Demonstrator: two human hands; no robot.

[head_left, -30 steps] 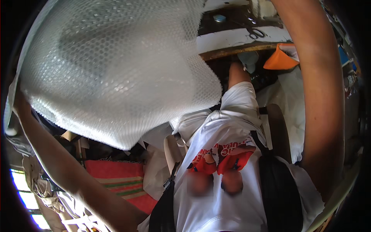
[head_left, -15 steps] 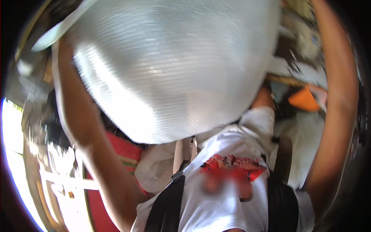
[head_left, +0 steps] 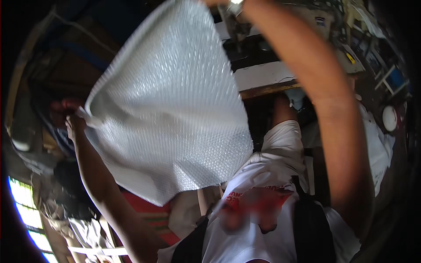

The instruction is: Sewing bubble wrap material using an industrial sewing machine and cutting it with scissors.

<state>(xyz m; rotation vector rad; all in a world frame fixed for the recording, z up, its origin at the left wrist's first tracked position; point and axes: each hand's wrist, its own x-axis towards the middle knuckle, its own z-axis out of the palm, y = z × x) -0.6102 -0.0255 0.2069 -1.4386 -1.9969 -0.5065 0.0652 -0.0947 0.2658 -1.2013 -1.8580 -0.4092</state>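
A large translucent sheet of bubble wrap point(head_left: 175, 105) is spread in the air in front of my body. My left hand point(head_left: 75, 122) is closed on its left edge, where the plastic bunches up. At the upper edge of the view, my right hand point(head_left: 215, 1) is at the top corner of the sheet, which is pulled up toward it; most of its fingers lie beyond the frame. A watch point(head_left: 235, 6) is on my right wrist. The sheet's lower edge hangs loose in folds near my lap.
A white-topped bench with a wooden edge point(head_left: 263, 91) lies ahead, beyond my knee. A white sheet-like material point(head_left: 376, 149) is at the right, near a round white container point(head_left: 389, 118). Red striped fabric point(head_left: 147, 215) lies at my lower left, and a barred window point(head_left: 28, 206) is far left.
The bubble wrap has swung left and turned, now narrowing toward the top. My right arm has moved inward across the upper view, and my left hand has come into sight on the edge.
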